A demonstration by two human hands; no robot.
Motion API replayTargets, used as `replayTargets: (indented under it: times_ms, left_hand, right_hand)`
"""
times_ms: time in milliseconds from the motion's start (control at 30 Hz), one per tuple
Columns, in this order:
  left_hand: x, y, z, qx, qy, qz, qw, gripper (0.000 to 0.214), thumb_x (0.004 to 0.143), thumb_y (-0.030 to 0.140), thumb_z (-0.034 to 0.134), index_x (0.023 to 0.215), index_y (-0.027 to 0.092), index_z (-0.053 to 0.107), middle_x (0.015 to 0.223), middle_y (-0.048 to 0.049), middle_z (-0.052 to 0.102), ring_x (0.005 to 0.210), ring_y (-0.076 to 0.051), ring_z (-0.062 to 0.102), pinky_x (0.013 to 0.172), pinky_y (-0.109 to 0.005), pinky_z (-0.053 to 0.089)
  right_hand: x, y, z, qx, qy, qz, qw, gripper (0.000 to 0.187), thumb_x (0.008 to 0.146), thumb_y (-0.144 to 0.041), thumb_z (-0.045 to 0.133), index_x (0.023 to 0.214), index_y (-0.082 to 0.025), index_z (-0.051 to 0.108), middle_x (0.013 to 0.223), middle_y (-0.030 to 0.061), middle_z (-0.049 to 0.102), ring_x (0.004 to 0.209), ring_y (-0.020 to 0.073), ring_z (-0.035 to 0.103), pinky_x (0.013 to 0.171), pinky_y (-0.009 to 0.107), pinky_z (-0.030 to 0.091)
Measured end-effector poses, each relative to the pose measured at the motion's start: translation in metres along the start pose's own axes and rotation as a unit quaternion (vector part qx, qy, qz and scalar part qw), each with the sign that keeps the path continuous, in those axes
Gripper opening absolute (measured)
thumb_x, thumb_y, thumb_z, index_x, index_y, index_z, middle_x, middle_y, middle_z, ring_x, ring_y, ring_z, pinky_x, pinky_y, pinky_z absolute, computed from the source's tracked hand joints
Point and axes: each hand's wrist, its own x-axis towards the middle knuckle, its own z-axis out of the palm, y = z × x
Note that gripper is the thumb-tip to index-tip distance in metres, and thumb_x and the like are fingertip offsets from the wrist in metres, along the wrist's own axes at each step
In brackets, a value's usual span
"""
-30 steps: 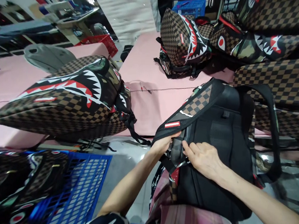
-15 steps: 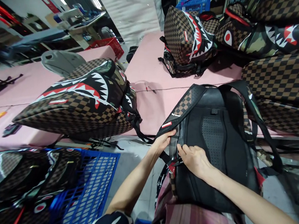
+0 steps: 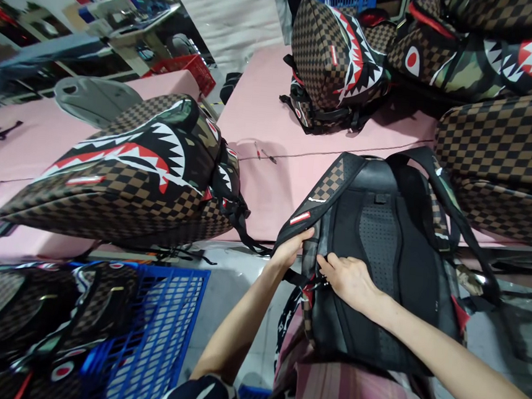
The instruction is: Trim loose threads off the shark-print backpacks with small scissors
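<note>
A backpack (image 3: 381, 234) leans on my lap and against the table edge, its black padded back panel facing me. My left hand (image 3: 291, 249) is closed round the backpack's left edge, beside the checkered shoulder strap (image 3: 325, 189), with the thumb on top. Close to it, my right hand (image 3: 345, 280) is closed at the side seam near a strap end and a bit of red fabric. What its fingertips pinch is too small to make out. The other shoulder strap (image 3: 466, 226) arches loosely over the right side.
A shark-mouth checkered backpack (image 3: 123, 174) lies on the pink table (image 3: 267, 190) to the left. More backpacks (image 3: 338, 63) are piled at the back and right. At the lower left, a blue crate (image 3: 167, 315) stands beside several bags. A small tool (image 3: 265, 154) lies mid-table.
My view has shifted slightly, so the bag on the left appears further left. Both hands keep nearly the same places on the backpack.
</note>
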Motion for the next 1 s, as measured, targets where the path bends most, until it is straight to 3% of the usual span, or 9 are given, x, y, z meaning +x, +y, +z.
replayTargets:
  times_ms: [300, 400, 500, 667, 733, 833, 867, 933, 1000]
  left_hand:
    - [-0.013, 0.008, 0.001, 0.086, 0.007, 0.06, 0.994, 0.026, 0.065, 0.018, 0.069, 0.091, 0.016, 0.065, 0.104, -0.006, 0.067, 0.112, -0.022, 0.055, 0.097, -0.035, 0.042]
    - [-0.047, 0.029, -0.012, 0.191, -0.1, 0.167, 0.962, 0.043, 0.06, 0.017, 0.073, 0.102, 0.021, 0.066, 0.119, -0.0055, 0.061, 0.124, -0.025, 0.045, 0.107, -0.036, 0.032]
    - [-0.074, 0.049, -0.035, 0.245, -0.208, 0.202, 0.925, 0.034, 0.067, 0.029, 0.07, 0.101, 0.023, 0.069, 0.116, -0.0073, 0.064, 0.118, -0.028, 0.05, 0.1, -0.038, 0.04]
    - [-0.059, 0.047, -0.042, 0.286, -0.026, 0.19, 0.939, 0.034, 0.076, 0.027, 0.058, 0.109, 0.021, 0.064, 0.109, -0.0074, 0.066, 0.102, -0.025, 0.059, 0.093, -0.035, 0.043]
    - [-0.056, 0.039, -0.031, 0.326, -0.062, 0.17, 0.928, 0.034, 0.077, 0.028, 0.057, 0.11, 0.022, 0.062, 0.107, -0.0069, 0.066, 0.1, -0.025, 0.059, 0.088, -0.034, 0.045]
    - [-0.078, 0.031, -0.008, 0.396, -0.028, 0.181, 0.9, 0.03, 0.079, 0.034, 0.057, 0.107, 0.023, 0.061, 0.101, -0.0076, 0.066, 0.091, -0.024, 0.06, 0.076, -0.031, 0.046]
    - [-0.088, 0.028, 0.001, 0.411, -0.054, 0.183, 0.892, 0.026, 0.08, 0.035, 0.056, 0.102, 0.022, 0.062, 0.093, -0.0071, 0.066, 0.083, -0.022, 0.061, 0.07, -0.029, 0.046]
    - [-0.103, 0.018, 0.02, 0.42, -0.22, 0.198, 0.858, 0.023, 0.085, 0.038, 0.049, 0.092, 0.02, 0.062, 0.078, -0.0042, 0.066, 0.071, -0.018, 0.061, 0.063, -0.026, 0.046]
    - [-0.106, 0.002, 0.039, 0.456, -0.266, 0.214, 0.822, 0.033, 0.085, 0.048, 0.047, 0.087, 0.019, 0.063, 0.082, -0.005, 0.066, 0.076, -0.02, 0.062, 0.067, -0.027, 0.047]
  right_hand:
    - [-0.001, -0.004, 0.002, 0.019, -0.029, -0.011, 0.999, 0.025, 0.093, -0.018, 0.036, 0.103, -0.016, 0.059, 0.086, 0.0061, 0.061, 0.066, 0.0143, 0.06, 0.057, 0.025, 0.036]
    - [-0.013, 0.005, -0.002, 0.12, 0.005, -0.025, 0.992, 0.026, 0.088, -0.015, 0.04, 0.104, -0.017, 0.061, 0.086, 0.0052, 0.064, 0.072, 0.0147, 0.062, 0.062, 0.024, 0.042]
    - [-0.029, 0.03, -0.012, 0.269, 0.111, 0.075, 0.954, 0.03, 0.087, -0.015, 0.039, 0.107, -0.019, 0.061, 0.091, 0.0042, 0.067, 0.08, 0.0145, 0.063, 0.071, 0.024, 0.046]
    - [-0.027, 0.076, -0.045, 0.365, 0.184, 0.233, 0.882, 0.031, 0.091, -0.037, 0.04, 0.102, -0.021, 0.064, 0.087, 0.0034, 0.064, 0.083, 0.0162, 0.06, 0.076, 0.027, 0.045]
    - [-0.011, 0.088, -0.061, 0.395, 0.207, 0.224, 0.867, 0.033, 0.09, -0.039, 0.042, 0.11, -0.021, 0.059, 0.084, 0.0027, 0.063, 0.079, 0.0148, 0.059, 0.075, 0.027, 0.045]
    - [0.034, 0.101, -0.084, 0.406, 0.234, 0.197, 0.861, 0.034, 0.087, -0.034, 0.045, 0.115, -0.019, 0.054, 0.076, 0.0013, 0.061, 0.062, 0.0122, 0.054, 0.062, 0.024, 0.044]
    - [0.055, 0.105, -0.09, 0.394, 0.232, 0.187, 0.869, 0.031, 0.086, -0.032, 0.045, 0.11, -0.017, 0.057, 0.075, 0.0018, 0.061, 0.06, 0.0121, 0.053, 0.059, 0.024, 0.043]
    - [0.108, 0.113, -0.099, 0.361, 0.209, 0.162, 0.894, 0.026, 0.082, -0.03, 0.048, 0.098, -0.015, 0.063, 0.077, 0.0039, 0.063, 0.063, 0.0133, 0.055, 0.059, 0.024, 0.042]
    - [0.172, 0.12, -0.101, 0.33, 0.161, 0.133, 0.92, 0.024, 0.079, -0.031, 0.052, 0.089, -0.014, 0.066, 0.078, 0.005, 0.065, 0.067, 0.0151, 0.057, 0.061, 0.024, 0.042]
